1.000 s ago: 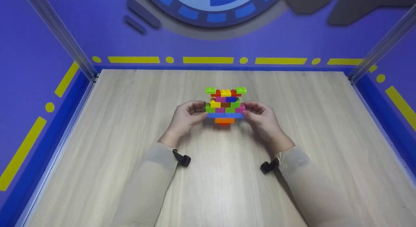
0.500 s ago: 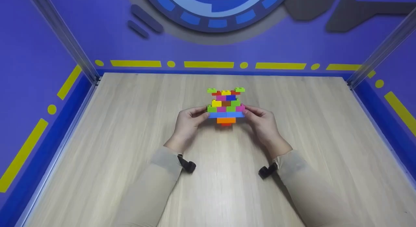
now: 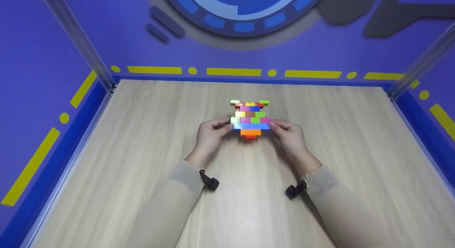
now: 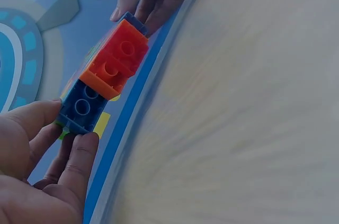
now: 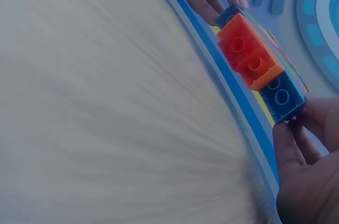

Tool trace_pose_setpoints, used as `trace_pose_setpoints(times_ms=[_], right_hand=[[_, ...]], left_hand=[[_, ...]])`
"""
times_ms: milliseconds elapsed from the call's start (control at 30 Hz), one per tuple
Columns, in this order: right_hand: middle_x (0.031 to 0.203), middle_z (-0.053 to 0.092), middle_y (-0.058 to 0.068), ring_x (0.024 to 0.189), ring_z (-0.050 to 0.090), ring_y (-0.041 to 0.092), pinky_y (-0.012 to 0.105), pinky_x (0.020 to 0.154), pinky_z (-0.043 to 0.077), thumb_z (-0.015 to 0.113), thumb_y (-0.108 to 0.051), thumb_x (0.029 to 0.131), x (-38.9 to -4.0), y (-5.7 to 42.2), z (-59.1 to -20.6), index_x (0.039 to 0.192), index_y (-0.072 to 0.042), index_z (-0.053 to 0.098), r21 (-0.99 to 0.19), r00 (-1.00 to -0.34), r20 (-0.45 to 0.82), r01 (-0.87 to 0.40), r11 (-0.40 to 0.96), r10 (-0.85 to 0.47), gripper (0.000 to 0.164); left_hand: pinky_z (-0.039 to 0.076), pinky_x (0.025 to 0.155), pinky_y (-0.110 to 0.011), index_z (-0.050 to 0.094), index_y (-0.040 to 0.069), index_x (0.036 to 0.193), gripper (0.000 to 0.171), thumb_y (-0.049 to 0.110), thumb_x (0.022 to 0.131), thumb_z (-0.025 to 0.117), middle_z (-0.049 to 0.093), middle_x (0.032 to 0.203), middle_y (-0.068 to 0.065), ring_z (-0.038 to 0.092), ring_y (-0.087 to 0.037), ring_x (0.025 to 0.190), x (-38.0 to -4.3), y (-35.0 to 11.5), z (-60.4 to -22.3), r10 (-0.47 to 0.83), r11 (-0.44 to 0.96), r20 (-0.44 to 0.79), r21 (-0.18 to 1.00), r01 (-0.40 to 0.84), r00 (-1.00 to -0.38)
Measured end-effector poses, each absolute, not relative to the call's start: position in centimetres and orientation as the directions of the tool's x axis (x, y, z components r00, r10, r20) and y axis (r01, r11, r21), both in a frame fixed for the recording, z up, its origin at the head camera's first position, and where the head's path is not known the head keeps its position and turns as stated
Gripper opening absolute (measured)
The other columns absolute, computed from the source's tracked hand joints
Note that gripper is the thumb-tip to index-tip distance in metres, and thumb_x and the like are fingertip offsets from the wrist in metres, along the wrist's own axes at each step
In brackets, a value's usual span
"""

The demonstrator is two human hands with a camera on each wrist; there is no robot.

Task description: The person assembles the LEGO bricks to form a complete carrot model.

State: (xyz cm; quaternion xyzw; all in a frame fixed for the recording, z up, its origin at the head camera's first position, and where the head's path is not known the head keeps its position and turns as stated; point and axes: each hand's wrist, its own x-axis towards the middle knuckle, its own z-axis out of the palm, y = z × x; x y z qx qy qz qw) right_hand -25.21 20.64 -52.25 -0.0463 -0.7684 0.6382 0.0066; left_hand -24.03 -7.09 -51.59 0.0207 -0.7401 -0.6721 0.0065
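A model of stacked toy building bricks (image 3: 250, 120) is held up above the table between both hands. Its blue row spans the width, with an orange brick (image 3: 250, 132) and a red brick (image 3: 250, 137) beneath, and light green bricks at the two top corners. My left hand (image 3: 209, 136) pinches the left end of the blue row, thumb in front. At the right end, my right hand (image 3: 291, 136) does the same. Both wrist views look up at the hollow undersides of the red bricks (image 4: 119, 54) and the blue brick (image 5: 282, 96). The model's back is hidden.
A pale wood-grain table (image 3: 245, 205) lies beneath the hands. Blue panels with yellow stripes (image 3: 234, 71) stand behind it and at both sides, with metal posts (image 3: 80, 38) at the corners. A black strap device (image 3: 209, 182) is on each wrist.
The model has tilted so its front faces the head camera more, and the top studs show less. Both hands keep their pinch. The head view has shifted slightly.
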Motion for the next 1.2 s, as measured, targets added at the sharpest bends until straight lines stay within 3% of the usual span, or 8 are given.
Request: trace_pose_setpoints(times_ms=[300, 700, 1000, 1200], right_hand=[[0.152, 0.072, 0.02, 0.147, 0.065, 0.032, 0.031, 0.117, 0.058, 0.076, -0.026, 0.111, -25.17, 20.89, -52.17, 0.143, -0.004, 0.076, -0.958, -0.995, -0.084, 0.097, 0.27, 0.059, 0.039], [0.151, 0.073, 0.018, 0.142, 0.068, 0.029, 0.029, 0.111, 0.061, 0.076, -0.022, 0.109, -25.02, 21.29, -52.24, 0.143, -0.003, 0.077, -0.956, -0.993, -0.109, 0.118, 0.268, 0.046, 0.039], [0.15, 0.075, 0.017, 0.143, 0.068, 0.03, 0.043, 0.122, 0.057, 0.079, -0.027, 0.108, -24.9, 21.33, -52.32, 0.141, -0.006, 0.078, -0.941, -0.989, -0.14, 0.151, 0.303, 0.058, 0.04], [0.146, 0.077, 0.017, 0.137, 0.07, 0.029, 0.039, 0.115, 0.06, 0.081, -0.029, 0.106, -25.04, 21.25, -52.28, 0.139, -0.007, 0.08, -0.93, -0.987, -0.147, 0.161, 0.33, 0.067, 0.04]], left_hand=[[0.063, 0.104, -0.033, 0.083, 0.006, 0.132, 0.034, 0.018, 0.1, 0.087, 0.084, 0.129, -0.013, 0.076, -0.021, 0.12, -23.95, -7.12, -51.68, -0.016, 0.164, -0.042, 0.986, -0.044, -0.999], [0.063, 0.101, -0.03, 0.081, 0.004, 0.137, 0.035, 0.012, 0.102, 0.083, 0.083, 0.128, -0.014, 0.078, -0.022, 0.118, -23.95, -6.91, -51.89, 0.028, 0.184, -0.071, 0.981, -0.065, -0.997], [0.063, 0.108, -0.035, 0.079, 0.005, 0.139, 0.037, 0.012, 0.104, 0.082, 0.082, 0.134, -0.013, 0.077, -0.022, 0.123, -23.91, -6.88, -51.88, 0.046, 0.197, -0.097, 0.977, -0.086, -0.994], [0.059, 0.116, -0.039, 0.079, 0.004, 0.139, 0.037, 0.012, 0.104, 0.082, 0.081, 0.138, -0.014, 0.075, -0.025, 0.131, -23.8, -6.97, -51.85, 0.048, 0.212, -0.105, 0.973, -0.092, -0.993]])
